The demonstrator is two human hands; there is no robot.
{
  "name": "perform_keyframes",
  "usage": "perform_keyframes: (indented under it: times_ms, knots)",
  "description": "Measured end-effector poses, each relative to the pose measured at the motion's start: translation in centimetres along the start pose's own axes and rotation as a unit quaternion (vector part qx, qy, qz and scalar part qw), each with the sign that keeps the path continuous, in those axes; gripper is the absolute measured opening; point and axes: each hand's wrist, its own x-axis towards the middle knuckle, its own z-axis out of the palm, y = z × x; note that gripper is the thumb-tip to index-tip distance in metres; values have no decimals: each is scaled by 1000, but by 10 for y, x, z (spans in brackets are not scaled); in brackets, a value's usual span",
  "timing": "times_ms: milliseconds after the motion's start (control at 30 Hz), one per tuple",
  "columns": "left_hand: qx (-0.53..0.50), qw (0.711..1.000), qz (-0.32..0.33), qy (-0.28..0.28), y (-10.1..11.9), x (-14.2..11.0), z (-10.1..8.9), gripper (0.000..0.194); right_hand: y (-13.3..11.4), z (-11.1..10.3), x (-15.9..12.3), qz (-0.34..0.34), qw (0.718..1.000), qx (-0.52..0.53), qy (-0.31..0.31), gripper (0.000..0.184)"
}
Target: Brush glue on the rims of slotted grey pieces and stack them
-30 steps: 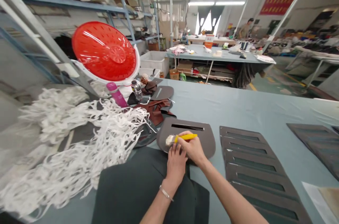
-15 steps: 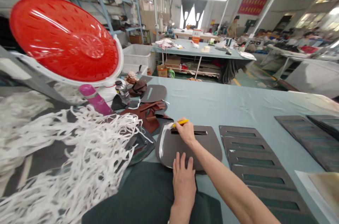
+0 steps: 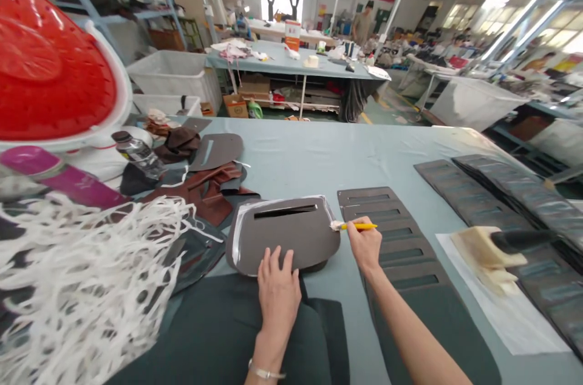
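Left hand: fingers laid spread, fingertips rested on the near part of the grey panel. A bracelet is worn on that wrist. Right hand: yellow-handled brush pinched between thumb and fingers, white-loaded tip pointed left from the hand and set at the panel's right edge.

Panel is laid flat on the tabletop, directly ahead of the left hand and just left of the right hand. A long slot is cut near its far edge. A white coating is seen along the left, far and right margins; middle is left grey.

Under the left hand and forearm, dark green cloth is spread. Well left of the left hand, white straps are heaped. Beyond those, a purple flask and a clear bottle are seen leaned. Left of and beyond the left hand, brown scraps are bunched, with a second slotted panel placed just past them.

Behind and right of the right hand, slotted pieces are overlapped in a row. Farther right, a pale foam-like piece is placed on a white sheet.
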Motion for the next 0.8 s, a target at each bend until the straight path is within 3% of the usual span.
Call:
perform_keyframes:
  times_ms: [133, 200, 300, 367, 467, 600, 667, 733, 800]
  knots:
    - [-107, 991, -10, -78, -20, 15, -17, 42, -17, -20, -60, -17, 1000, 9, 3, 14]
    - [-192, 976, -24, -99, -41, 29, -26, 42, -43, -12, -94, -66, 992, 89, -61, 13]
    - [-254, 962, -54, -81, -75, 49, -34, 46, -88, 16, -142, -183, 926, 243, -222, 10]
    - [-247, 963, -54, -90, -91, 56, -35, 47, -103, 33, -161, -219, 891, 292, -270, 12]
    - [-232, 966, -20, -110, -103, 56, -32, 49, -81, 32, -152, -176, 912, 267, -256, 11]
    - [-180, 978, -9, -109, -95, 47, -25, 43, -4, -22, -97, -71, 976, 151, -143, 13]
    - [-118, 987, -27, -104, -83, 43, -23, 39, 17, -45, -71, -26, 993, 100, -62, 15]
    - [-46, 994, -32, -90, -67, 37, -20, 39, 10, -46, -58, -8, 995, 100, -15, 17]
    - [19, 998, -24, -62, -53, 32, -16, 41, -23, -19, -57, -20, 988, 154, -23, 17]
